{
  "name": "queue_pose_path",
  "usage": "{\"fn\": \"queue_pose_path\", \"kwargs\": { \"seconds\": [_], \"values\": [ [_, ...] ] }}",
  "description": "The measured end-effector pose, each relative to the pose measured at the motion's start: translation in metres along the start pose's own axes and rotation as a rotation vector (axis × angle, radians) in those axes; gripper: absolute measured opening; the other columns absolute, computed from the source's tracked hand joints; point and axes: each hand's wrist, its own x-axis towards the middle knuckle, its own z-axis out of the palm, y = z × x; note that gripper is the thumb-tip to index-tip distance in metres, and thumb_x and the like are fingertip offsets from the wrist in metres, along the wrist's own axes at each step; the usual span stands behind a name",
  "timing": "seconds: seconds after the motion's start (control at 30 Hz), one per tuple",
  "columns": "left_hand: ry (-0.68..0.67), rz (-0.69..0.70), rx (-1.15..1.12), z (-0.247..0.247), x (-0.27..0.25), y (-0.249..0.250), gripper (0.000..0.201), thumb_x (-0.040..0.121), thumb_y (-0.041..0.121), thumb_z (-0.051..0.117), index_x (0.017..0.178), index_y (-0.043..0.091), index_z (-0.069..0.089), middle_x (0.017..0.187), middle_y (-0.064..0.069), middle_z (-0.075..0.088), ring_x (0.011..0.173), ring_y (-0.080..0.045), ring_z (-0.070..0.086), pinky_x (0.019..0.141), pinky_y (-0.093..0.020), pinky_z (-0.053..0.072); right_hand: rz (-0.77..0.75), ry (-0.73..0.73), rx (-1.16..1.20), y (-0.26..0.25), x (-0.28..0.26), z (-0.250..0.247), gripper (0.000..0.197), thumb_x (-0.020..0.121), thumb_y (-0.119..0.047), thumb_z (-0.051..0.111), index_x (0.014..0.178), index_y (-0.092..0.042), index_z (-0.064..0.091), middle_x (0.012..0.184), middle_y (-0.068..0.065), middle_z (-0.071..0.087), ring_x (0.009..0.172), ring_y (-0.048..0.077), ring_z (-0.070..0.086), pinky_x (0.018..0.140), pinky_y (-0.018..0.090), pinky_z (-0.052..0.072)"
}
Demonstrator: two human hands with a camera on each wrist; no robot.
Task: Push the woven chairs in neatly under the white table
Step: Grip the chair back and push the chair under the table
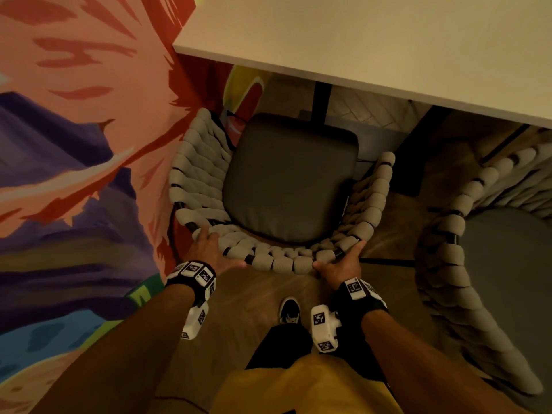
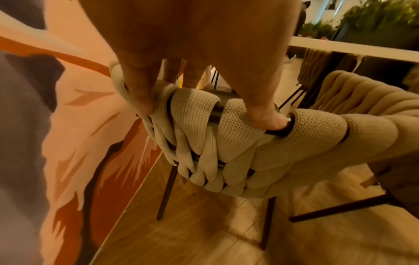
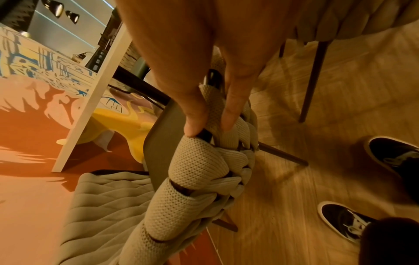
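Observation:
A woven chair (image 1: 286,189) with a beige rope back and a grey seat cushion stands in front of me, its front edge just under the white table (image 1: 388,40). My left hand (image 1: 209,245) grips the left part of the back rim. In the left wrist view the left hand (image 2: 205,111) has fingers curled over the rope (image 2: 226,143) and dark frame. My right hand (image 1: 340,261) grips the right part of the rim; the right wrist view shows the right hand (image 3: 211,125) pinching the rope (image 3: 199,165) between thumb and fingers.
A painted wall (image 1: 74,144) runs close along the chair's left side. A second woven chair (image 1: 454,234) stands just to the right, out from the table. A black table leg (image 1: 321,106) stands beyond the seat. My shoe (image 1: 289,310) is on the wooden floor behind the chair.

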Motion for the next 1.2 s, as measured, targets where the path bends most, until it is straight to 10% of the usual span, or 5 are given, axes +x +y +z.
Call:
{"fn": "queue_pose_path", "kwargs": {
  "seconds": [0.67, 0.83, 1.1, 1.2],
  "values": [
    [-0.034, -0.086, 0.063, -0.024, 0.036, -0.028, 0.113, 0.063, 0.072, 0.068, 0.151, 0.022, 0.018, 0.162, -0.006, -0.001, 0.148, -0.037, 0.005, 0.118, -0.051, 0.022, 0.003, -0.116, -0.053, -0.029, -0.006, 0.034, 0.128, 0.077, -0.015, 0.078, 0.146, -0.023, -0.029, 0.155, 0.014, 0.027, 0.137, 0.033, 0.038, 0.111, 0.045, 0.037],
    [0.029, 0.135, 0.019, -0.036, 0.006, 0.03, 0.059, 0.083, 0.05, 0.063, 0.132, 0.019, 0.052, 0.135, -0.008, 0.054, 0.122, -0.027, 0.053, 0.1, -0.039, 0.045, -0.094, -0.196, -0.104, -0.019, -0.007, -0.008, 0.093, 0.084, -0.028, 0.071, 0.152, -0.031, 0.007, 0.148, 0.008, 0.042, 0.131, 0.031, 0.047, 0.107, 0.047, 0.041],
    [-0.083, 0.63, -0.151, -0.031, -0.069, 0.176, 0.029, 0.086, 0.038, 0.063, 0.114, 0.029, 0.061, 0.116, 0.002, 0.064, 0.103, -0.016, 0.06, 0.088, -0.032, 0.05, 0.114, 0.071, 0.401, 0.05, 0.004, -0.149, 0.057, 0.093, -0.014, 0.061, 0.144, -0.008, 0.035, 0.102, 0.012, 0.058, 0.078, 0.026, 0.062, 0.069, 0.039, 0.053],
    [-0.122, 0.758, -0.07, -0.007, -0.1, 0.244, 0.03, 0.086, 0.039, 0.064, 0.114, 0.03, 0.061, 0.118, 0.002, 0.063, 0.106, -0.017, 0.06, 0.094, -0.035, 0.05, 0.241, 0.196, 0.604, 0.11, 0.004, -0.211, 0.047, 0.096, -0.018, 0.056, 0.137, 0.002, 0.044, 0.104, 0.022, 0.06, 0.09, 0.032, 0.063, 0.08, 0.037, 0.054]
  ]
}}
